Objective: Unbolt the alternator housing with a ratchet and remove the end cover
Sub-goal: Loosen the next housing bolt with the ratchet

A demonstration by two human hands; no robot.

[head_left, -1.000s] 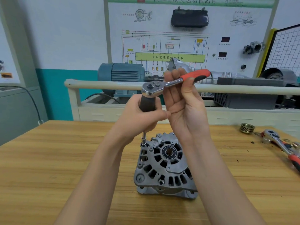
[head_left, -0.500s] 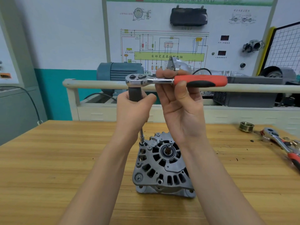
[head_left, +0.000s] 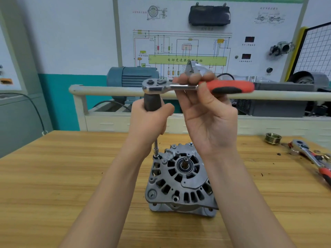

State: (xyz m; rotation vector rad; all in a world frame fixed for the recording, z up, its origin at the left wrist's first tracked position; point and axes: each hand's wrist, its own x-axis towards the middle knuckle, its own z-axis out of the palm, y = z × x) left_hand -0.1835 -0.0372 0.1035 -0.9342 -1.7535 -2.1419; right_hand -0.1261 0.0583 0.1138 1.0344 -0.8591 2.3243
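A: Where do I stand on the unbolting?

B: Mid-job, I'd say. The alternator point(head_left: 180, 181) stands on the bench point(head_left: 53, 185), end cover up and seated on the housing. My left hand point(head_left: 150, 120) is wrapped round the dark driver grip point(head_left: 152, 102), its extension point(head_left: 156, 149) running down to a bolt point(head_left: 157, 156) at the cover's upper left edge. My right hand point(head_left: 206, 111) pinches the ratchet point(head_left: 197, 86) shank between fingertips and thumb, palm toward me; the red handle points right.

A: Bolts out yet?

B: Cannot tell. One head shows at the lower rim, so I judge more remain. Cover removal not started.

A: Anything else?

B: A pulley point(head_left: 273, 138) and second ratchet point(head_left: 311, 158) lie far right.
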